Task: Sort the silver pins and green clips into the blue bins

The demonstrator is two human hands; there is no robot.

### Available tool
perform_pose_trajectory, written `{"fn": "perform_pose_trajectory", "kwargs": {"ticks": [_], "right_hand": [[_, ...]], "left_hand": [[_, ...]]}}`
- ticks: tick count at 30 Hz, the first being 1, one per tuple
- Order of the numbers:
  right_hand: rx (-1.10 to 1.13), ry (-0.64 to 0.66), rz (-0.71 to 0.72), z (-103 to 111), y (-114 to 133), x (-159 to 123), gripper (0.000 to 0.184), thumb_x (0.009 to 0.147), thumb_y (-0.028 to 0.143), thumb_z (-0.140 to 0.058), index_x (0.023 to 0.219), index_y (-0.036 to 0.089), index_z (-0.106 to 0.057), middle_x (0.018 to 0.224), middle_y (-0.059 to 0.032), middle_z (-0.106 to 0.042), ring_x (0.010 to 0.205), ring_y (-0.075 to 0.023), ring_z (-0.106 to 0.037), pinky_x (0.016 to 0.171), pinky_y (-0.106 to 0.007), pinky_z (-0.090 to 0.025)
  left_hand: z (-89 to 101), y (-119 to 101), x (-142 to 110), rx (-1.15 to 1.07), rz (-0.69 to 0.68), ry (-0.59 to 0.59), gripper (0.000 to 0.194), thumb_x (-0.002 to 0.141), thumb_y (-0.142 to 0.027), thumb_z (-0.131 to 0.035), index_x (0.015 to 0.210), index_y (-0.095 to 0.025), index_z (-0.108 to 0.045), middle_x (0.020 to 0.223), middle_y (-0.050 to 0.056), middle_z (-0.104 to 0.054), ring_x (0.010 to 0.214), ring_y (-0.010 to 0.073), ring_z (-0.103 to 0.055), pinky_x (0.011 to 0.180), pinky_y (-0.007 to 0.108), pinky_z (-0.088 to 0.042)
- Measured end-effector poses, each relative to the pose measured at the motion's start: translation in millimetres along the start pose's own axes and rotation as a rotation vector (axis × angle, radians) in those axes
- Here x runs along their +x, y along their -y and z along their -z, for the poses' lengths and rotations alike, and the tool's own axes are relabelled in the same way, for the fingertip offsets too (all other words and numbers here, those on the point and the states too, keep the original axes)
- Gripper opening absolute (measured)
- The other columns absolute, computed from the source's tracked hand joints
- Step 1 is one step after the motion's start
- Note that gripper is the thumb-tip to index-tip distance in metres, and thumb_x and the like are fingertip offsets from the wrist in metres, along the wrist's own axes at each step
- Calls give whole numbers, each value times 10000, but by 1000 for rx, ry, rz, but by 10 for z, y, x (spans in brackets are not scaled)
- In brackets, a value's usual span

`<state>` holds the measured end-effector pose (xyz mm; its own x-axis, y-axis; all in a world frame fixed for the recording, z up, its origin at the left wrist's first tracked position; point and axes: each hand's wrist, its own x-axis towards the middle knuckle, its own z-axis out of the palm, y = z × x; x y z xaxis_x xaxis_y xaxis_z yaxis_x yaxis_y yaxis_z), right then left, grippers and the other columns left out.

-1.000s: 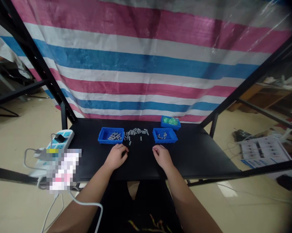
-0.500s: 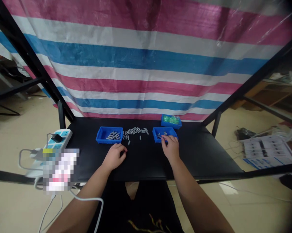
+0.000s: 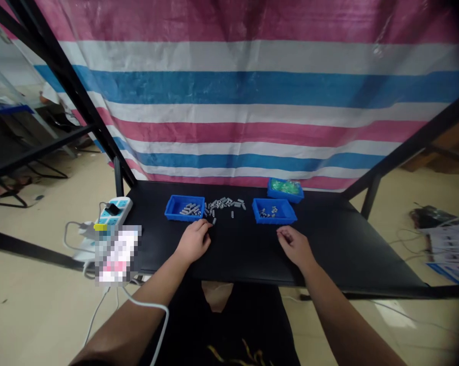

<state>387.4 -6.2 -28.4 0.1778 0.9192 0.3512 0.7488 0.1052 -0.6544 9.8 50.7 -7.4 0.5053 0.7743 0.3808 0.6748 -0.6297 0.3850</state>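
Note:
My left hand [image 3: 194, 241] rests low over the black table, fingers bent and a gap between thumb and forefinger. Its fingertips reach close to a loose grey metal cylinder [image 3: 214, 221]; whether they touch it is unclear. Just above this hand stands a blue bin [image 3: 172, 209] with several metal cylinders inside. My right hand [image 3: 296, 247] is over the table in front of another blue bin [image 3: 277, 220], which holds small metal parts [image 3: 268, 211]. Thumb and fingers of that hand are pinched together; anything between them is too small to make out.
A pile of loose metal cylinders [image 3: 222, 203] lies between the bins. Behind the right bin is a blue bin of green packets [image 3: 285, 187]. A white power strip [image 3: 118, 206] with cables sits at the left edge. A striped sheet [image 3: 237, 91] hangs behind the table.
My right hand has drawn back out of the right bin toward me, fingers closed. My left hand has moved forward to the loose cylinder. The camera view has shifted left.

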Motion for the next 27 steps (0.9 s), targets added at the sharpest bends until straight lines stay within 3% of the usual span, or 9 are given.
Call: {"fn": "perform_pose_trajectory", "kwargs": {"ticks": [4,8,14,21,27], "right_hand": [[68,-120,-120,-16,-110,22,233,857,417,-562,893,210,-662,788,-46,-689,684,-183,-636,591,-272,-462],[-8,-51,-71,-66,-38,37,183,825,361,-561,862,219,-670,691,-17,-649,588,-159,-582,602,-279,-460],[92,-66,-91,-36,-54,14,223,826,387,-558,873,201,-671,699,-30,-655,608,-165,-590,588,-274,-455],[118,-72,-107,-27,-22,8,249,823,406,-558,868,190,-672,707,-34,-660,610,-161,-592,586,-267,-451],[93,-73,-99,-37,-31,2,256,825,415,-549,871,195,-671,729,-40,-674,638,-175,-612,607,-278,-466]], "left_hand": [[-100,-54,29,133,27,-8,534,864,-147,-529,1392,-229,-515,1441,115,-527,1143,293,-563,952,453,-452],[-195,-94,77,227,67,-30,560,868,-190,-546,1424,-216,-489,1486,133,-501,1136,334,-542,916,490,-435],[-199,-124,98,232,63,-60,486,859,-197,-557,1343,-243,-541,1375,116,-576,1123,322,-529,933,474,-413],[-191,-135,56,206,116,-85,369,878,-221,-542,1243,-190,-587,1139,140,-580,1050,312,-527,914,472,-435],[-186,-65,21,44,45,-105,245,854,-78,-502,1000,-196,-660,976,94,-571,955,249,-553,924,427,-498]]}}
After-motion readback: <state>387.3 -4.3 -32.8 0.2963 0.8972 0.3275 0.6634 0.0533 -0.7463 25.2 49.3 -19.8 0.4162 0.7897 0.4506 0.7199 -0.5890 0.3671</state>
